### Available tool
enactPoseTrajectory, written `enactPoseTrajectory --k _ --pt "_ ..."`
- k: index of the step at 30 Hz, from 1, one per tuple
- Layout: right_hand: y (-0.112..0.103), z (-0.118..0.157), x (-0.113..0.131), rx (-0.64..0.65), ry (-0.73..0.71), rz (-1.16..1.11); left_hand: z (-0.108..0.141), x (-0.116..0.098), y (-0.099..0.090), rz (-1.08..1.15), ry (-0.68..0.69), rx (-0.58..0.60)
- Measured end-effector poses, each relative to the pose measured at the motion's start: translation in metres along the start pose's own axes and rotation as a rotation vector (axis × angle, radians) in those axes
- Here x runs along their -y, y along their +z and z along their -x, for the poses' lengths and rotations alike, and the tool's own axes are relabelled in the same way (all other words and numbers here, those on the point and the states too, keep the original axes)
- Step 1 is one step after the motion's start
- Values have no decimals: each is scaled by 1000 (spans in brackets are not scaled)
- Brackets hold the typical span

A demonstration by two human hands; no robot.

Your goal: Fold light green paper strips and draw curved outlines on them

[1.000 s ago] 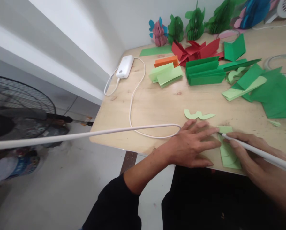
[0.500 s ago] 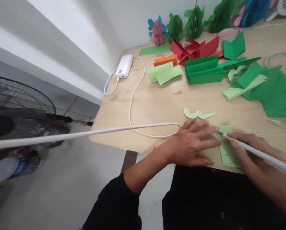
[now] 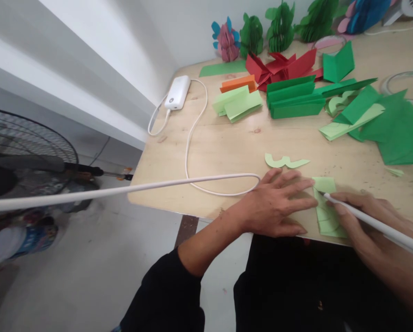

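"What do your fingers hold, please?"

"My right hand [image 3: 375,240] is closed around one white pen [image 3: 365,217]; its tip is at one pale green strip [image 3: 326,221], which lies at the near edge of the table [image 3: 227,147]. My left hand [image 3: 277,205] holds nothing: it lies flat, its fingers spread, and the longest ones reach the left side of this strip."

"And how many other things can you count?"

"Just beyond my left fingers is one wavy cutout [image 3: 286,162]. Farther away I count one orange folded paper [image 3: 237,84] and five paper figures [image 3: 280,30] in a row near the wall [image 3: 199,27]. The red papers [image 3: 286,67] overlap, so I cannot tell their number. There is one white power bank [image 3: 177,92] with a white cable [image 3: 158,183], which crosses to the left."

"How are the surface and the room?"

"The table is of light wood, with some knots. The wall is white. On my left, below, are one black fan [image 3: 23,163] and one tub [image 3: 37,242] with a pale lid, upon a pale grey floor [image 3: 123,240]."
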State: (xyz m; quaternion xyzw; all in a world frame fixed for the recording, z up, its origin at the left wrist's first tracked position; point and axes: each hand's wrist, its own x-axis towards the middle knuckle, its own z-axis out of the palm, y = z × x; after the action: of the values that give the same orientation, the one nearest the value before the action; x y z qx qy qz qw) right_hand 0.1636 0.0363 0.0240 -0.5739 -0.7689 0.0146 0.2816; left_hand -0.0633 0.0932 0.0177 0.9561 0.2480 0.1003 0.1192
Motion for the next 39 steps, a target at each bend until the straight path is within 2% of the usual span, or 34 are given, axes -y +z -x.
enactPoseTrajectory --k 7,18,27,33,35,39 --pt "-4 3 -1 19 -13 -20 -1 0 -1 13 -7 9" --pt "-7 9 0 13 43 -11 -1 0 -1 17 -5 9" --pt "-8 11 2 4 18 4 -1 0 -2 17 -7 13" --pt "-9 12 3 -12 138 -66 -1 -1 -2 11 -9 17" --pt "-8 12 2 -9 112 -84 -1 -1 -2 11 -11 22" --pt "-5 12 -1 -6 -27 -106 -1 0 -1 11 -11 24"
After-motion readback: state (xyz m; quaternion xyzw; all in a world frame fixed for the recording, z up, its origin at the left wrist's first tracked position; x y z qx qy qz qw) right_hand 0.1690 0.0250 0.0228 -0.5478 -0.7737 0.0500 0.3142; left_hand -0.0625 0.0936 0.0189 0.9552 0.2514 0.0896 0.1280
